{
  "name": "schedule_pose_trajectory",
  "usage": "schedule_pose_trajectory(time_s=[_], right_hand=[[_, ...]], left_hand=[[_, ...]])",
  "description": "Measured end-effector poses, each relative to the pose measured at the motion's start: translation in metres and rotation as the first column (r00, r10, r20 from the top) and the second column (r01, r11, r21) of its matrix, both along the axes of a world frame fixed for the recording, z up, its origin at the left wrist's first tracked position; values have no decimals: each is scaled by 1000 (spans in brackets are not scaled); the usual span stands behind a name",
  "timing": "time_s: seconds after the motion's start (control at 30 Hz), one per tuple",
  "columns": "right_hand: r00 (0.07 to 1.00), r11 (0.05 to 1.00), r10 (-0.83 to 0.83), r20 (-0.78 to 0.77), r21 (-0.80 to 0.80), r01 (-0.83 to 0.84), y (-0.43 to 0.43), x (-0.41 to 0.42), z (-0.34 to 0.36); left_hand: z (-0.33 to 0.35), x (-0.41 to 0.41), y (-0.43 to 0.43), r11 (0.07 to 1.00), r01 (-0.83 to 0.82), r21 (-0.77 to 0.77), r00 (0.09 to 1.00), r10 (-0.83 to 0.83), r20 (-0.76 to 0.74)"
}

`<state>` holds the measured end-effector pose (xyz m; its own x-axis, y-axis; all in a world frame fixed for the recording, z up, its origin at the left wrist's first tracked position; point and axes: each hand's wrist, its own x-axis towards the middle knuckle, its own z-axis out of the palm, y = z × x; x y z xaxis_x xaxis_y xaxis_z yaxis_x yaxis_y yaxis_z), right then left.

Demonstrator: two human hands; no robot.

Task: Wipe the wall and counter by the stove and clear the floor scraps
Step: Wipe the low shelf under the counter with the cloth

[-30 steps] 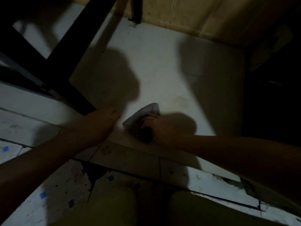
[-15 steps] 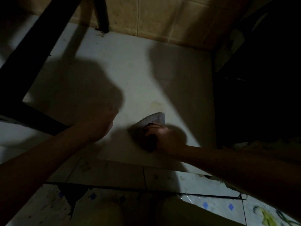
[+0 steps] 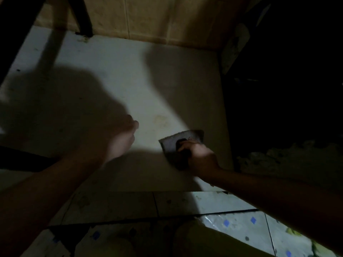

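**Q:** What is in this dim view, looking down from the head camera?

**A:** A pale surface (image 3: 130, 80) fills the middle, with a person's two bare forearms reaching onto it from the near edge. A tan tiled wall (image 3: 148, 17) runs along its far edge. A dark leg (image 3: 83, 15) stands at the far left corner.

**Q:** Where is the cleaning thing?

**A:** A grey pad (image 3: 172, 143) lies flat on the pale surface, close to its right edge and nearer the near edge than the far one. The right hand (image 3: 200, 156) holds it, fingers curled over its near part and pressing it down. A dark patch shows on the pad just beside the fingertips.

**Q:** And the other hand?

**A:** The left hand (image 3: 120, 140) is left of the pad and apart from it, around the middle of the surface. It is blurred, so I cannot tell how its fingers lie or whether it touches the surface. It casts a large shadow to the left.

**Q:** Anything else on the surface?

**A:** A faint yellowish stain (image 3: 159, 120) sits between the two hands, a little farther from the person.

**Q:** What is around the surface?

**A:** Patterned tiles (image 3: 239, 225) with small blue diamonds lie past the near edge. Past the right edge all is dark except a crumpled heap (image 3: 278, 158), too dim to identify.
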<state>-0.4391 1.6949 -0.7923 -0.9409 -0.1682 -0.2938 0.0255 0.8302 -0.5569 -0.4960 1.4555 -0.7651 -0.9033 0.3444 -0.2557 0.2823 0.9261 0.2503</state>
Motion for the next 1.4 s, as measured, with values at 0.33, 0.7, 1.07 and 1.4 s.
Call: schedule_pose_trajectory(time_s=[0.33,0.7,1.07,1.4], right_hand=[[959,960,-280,53,24,279,31,14,-4],[935,934,-354,-8,49,354,4,-21,3],[958,948,-278,-69,140,285,-2,-1,-7],[997,997,-48,53,-63,51,-39,24,0]], left_hand=[[-11,-33,42,999,36,16,999,-35,-35],[-7,-21,3,994,-70,88,998,70,8],[43,62,-52,972,-230,-41,973,231,13],[59,143,-83,941,-244,-235,965,259,36]])
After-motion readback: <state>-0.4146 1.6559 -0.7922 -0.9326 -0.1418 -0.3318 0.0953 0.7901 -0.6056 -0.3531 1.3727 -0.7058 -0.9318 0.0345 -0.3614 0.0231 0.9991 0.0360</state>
